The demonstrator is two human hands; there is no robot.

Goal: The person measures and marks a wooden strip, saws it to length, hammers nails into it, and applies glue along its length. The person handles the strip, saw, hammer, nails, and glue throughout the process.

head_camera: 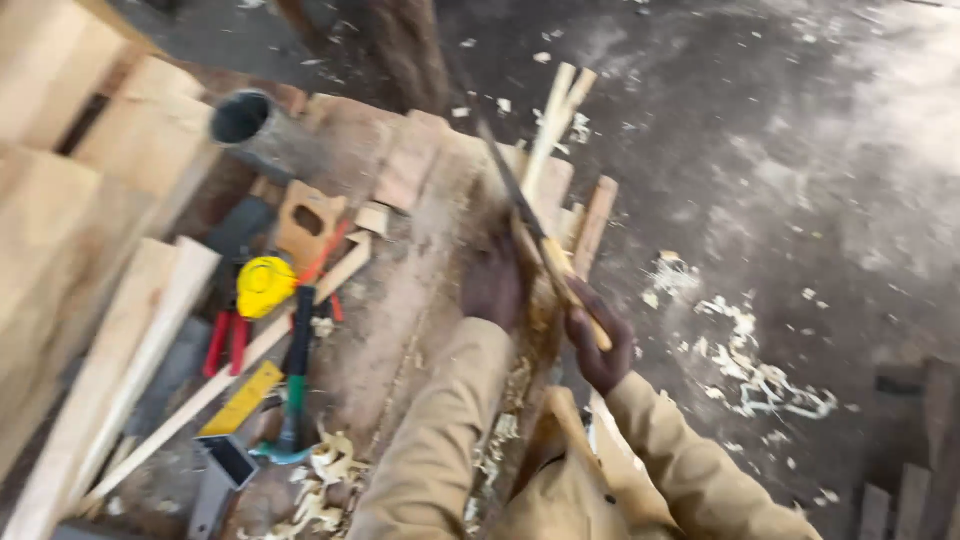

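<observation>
My right hand (598, 345) grips the pale wooden handle of a long thin blade tool (520, 200) that runs up and away across the bench edge. My left hand (492, 280) presses flat on the worn wooden workbench (400, 290), right beside the blade. Thin wooden strips (560, 120) lie along the bench edge under the blade. The picture is blurred by motion, so the blade's exact type is unclear. Both sleeves are tan.
On the bench's left lie a handsaw handle (308, 222), a yellow tape measure (264, 285), red-handled pliers (228, 340), a green-handled hammer (294, 385), a yellow ruler square (240, 400) and a grey pipe (255, 125). Pale planks (90, 200) are stacked far left. Wood shavings (760, 380) litter the dark floor.
</observation>
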